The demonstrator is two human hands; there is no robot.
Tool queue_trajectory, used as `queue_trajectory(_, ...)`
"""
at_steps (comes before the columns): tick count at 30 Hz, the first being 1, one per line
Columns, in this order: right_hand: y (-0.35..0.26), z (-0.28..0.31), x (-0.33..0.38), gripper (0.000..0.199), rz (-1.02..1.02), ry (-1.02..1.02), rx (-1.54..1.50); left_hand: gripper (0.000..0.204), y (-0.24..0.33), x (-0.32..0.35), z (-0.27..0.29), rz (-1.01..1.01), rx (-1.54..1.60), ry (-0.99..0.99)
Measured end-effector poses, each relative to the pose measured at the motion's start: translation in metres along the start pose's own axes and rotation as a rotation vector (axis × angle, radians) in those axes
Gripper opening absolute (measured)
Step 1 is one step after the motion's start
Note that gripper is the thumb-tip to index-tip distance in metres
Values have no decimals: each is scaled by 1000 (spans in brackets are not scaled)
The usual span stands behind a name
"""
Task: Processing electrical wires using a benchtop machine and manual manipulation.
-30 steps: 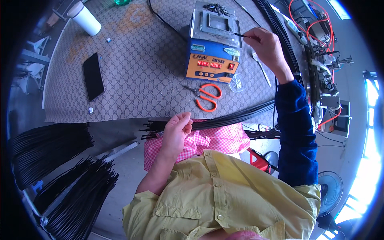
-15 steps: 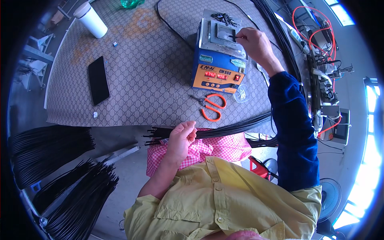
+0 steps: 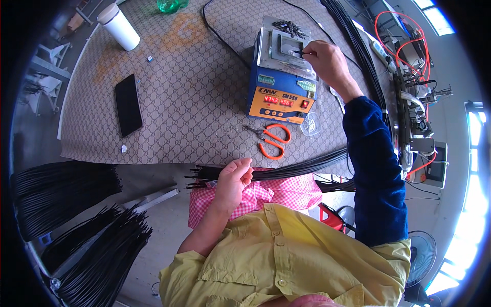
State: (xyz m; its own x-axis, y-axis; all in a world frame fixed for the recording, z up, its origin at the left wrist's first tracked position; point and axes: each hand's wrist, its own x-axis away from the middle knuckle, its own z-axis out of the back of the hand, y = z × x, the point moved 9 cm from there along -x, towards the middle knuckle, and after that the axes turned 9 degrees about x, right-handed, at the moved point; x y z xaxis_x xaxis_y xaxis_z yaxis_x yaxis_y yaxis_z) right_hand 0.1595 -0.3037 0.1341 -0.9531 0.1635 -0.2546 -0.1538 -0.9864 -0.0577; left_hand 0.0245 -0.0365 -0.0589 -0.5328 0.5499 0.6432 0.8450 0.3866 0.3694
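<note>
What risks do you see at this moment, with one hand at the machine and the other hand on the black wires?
1. The right hand holds a thin black wire end at the metal top of the blue and orange machine; the fingertips are very close and might get hurt.
2. The left hand has only a loose grip on the bundle of black wires across the lap; some may slide off.
3. The orange pliers lie near the table edge and could be knocked down.

Blue-and-orange box (image 3: pixel 280 97) with red digits sits on the tan lattice-patterned tabletop (image 3: pixel 194 102); orange-handled pliers (image 3: pixel 271 140), black phone (image 3: pixel 128 104), white cup (image 3: pixel 118 27), black rods (image 3: pixel 302 168), pink checked cloth (image 3: pixel 276 192), yellow shirt (image 3: pixel 286 256), navy sleeve (image 3: pixel 376 174).
</note>
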Motion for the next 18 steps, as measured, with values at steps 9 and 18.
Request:
queue_trajectory(9, 2, 10, 0, 14, 8, 35, 4, 11, -1, -1, 0, -8, 6, 1)
queue_trajectory(18, -4, 11, -2, 12, 69, 38, 85, 11, 0, 0, 0, -12, 11, 9)
